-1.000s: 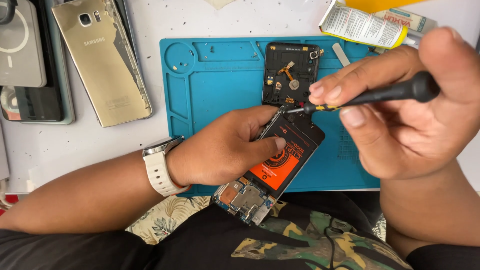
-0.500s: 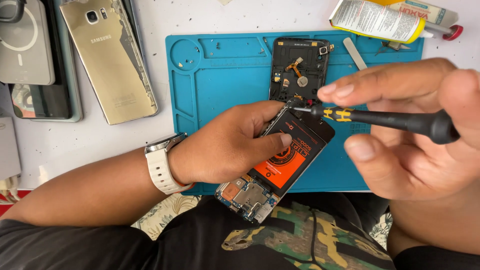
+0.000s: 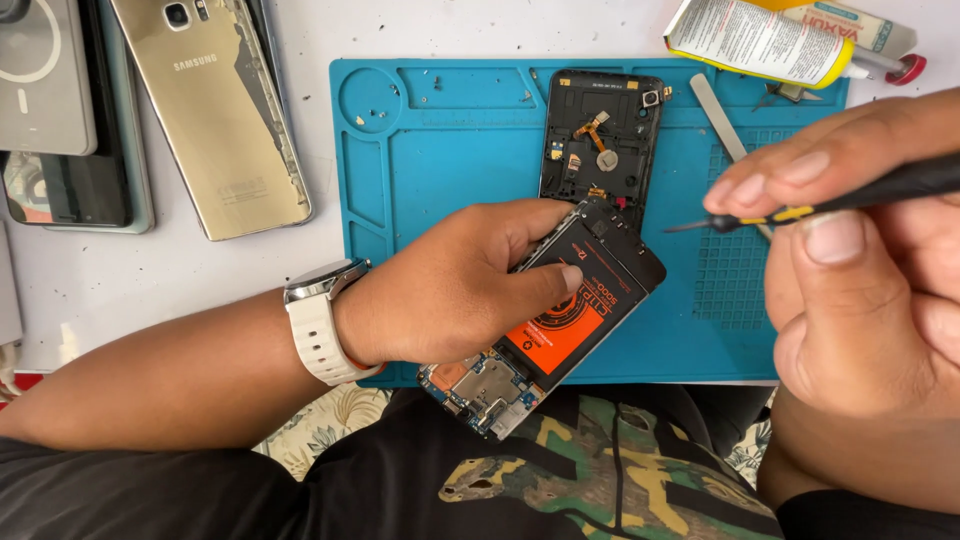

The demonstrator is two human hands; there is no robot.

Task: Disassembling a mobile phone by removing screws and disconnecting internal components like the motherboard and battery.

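Observation:
My left hand grips an opened phone with a black and orange battery and a bare circuit board at its near end, held tilted over the front edge of a blue work mat. My right hand pinches a thin black screwdriver. Its tip points left and hovers a little to the right of the phone's far end, not touching it. A black inner phone frame with small gold parts lies flat on the mat just beyond the held phone.
A gold phone back and other phones in cases lie at the left on the white table. A glue tube and a red-capped tube lie at the top right. A metal pry tool rests on the mat.
My right hand has pulled the screwdriver to the right, so its tip has come off the phone's far end. My left hand keeps its hold on the phone.

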